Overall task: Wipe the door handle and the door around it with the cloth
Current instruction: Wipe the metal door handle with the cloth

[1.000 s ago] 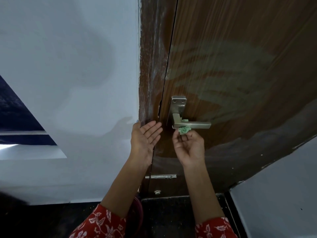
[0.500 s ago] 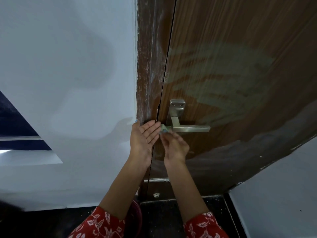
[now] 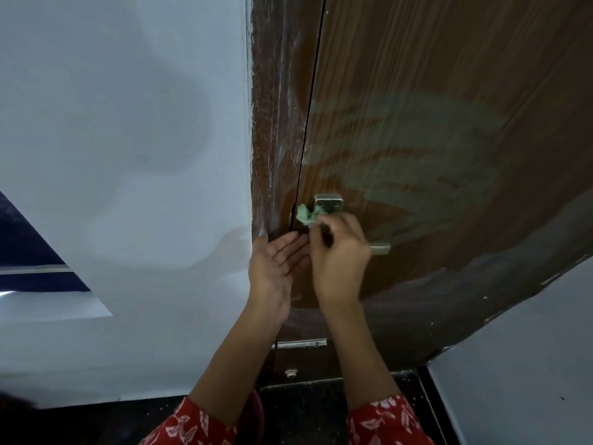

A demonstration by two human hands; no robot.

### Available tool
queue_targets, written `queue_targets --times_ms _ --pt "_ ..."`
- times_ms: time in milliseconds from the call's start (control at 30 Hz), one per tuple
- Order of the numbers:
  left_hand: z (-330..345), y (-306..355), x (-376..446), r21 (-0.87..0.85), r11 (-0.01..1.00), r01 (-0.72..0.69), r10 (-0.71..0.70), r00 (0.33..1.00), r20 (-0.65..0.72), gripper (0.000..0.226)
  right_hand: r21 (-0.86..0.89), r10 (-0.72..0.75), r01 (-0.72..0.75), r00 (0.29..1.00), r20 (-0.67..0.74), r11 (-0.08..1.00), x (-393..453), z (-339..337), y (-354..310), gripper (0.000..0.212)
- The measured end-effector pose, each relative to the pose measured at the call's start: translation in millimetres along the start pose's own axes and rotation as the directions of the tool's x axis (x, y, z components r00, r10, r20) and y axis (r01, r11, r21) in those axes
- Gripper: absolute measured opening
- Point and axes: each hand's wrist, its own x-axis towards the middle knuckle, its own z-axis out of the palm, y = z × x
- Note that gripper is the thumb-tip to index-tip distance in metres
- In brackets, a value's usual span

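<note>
Head view is showing the right hand [image 3: 340,252] pinching the green cloth [image 3: 306,215] against the door handle [image 3: 327,203] plate, left hand [image 3: 276,261] resting open. Smears on the door [image 3: 417,149] (probably drying wipe marks) suggest midway; lower panel seemingly remaining.

No readable text, label, brand, number or sign shows anywhere.

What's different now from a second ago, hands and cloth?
The right hand carried the green cloth from under the lever up and left, to beside the handle plate, and now covers most of the lever. The left hand stayed open against the door edge.
</note>
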Motion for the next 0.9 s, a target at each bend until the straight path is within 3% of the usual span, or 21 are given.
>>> queue_targets --times_ms 100,233,400,500,700,833,900 --pt "3 -3 -2 0.014 1.0 0.012 -0.012 1.0 0.022 0.056 -0.061 -0.074 0.075 0.997 0.018 0.995 0 2 6 0.01" --pt "0 -5 -5 0.018 1.0 -0.001 0.001 1.0 0.022 0.055 0.093 0.115 -0.105 0.986 -0.12 0.99 13 -4 13 0.012" --pt "-1 -5 -5 0.014 1.0 -0.006 0.006 1.0 0.005 0.056 0.072 0.006 -0.001 0.998 -0.066 0.997 2 -2 14 0.015" --pt "0 -7 -5 0.026 1.0 -0.006 0.006 1.0 0.003 0.055 0.14 0.017 0.007 0.986 -0.166 0.99 14 -5 14 0.018" --pt "3 -7 -6 0.032 0.999 -0.012 0.011 1.0 0.009 0.052 -0.028 -0.309 0.308 0.95 -0.046 0.951 18 7 3 0.017" --pt "1 -3 -8 0.038 0.999 -0.025 0.025 1.0 0.005 0.052 -0.039 -0.248 0.245 0.959 -0.139 0.969 30 1 7 0.013" --pt "1 -1 -9 0.035 0.999 -0.033 0.033 0.999 0.003 0.051 -0.075 -0.294 0.286 0.948 -0.124 0.955 32 3 2 0.011"
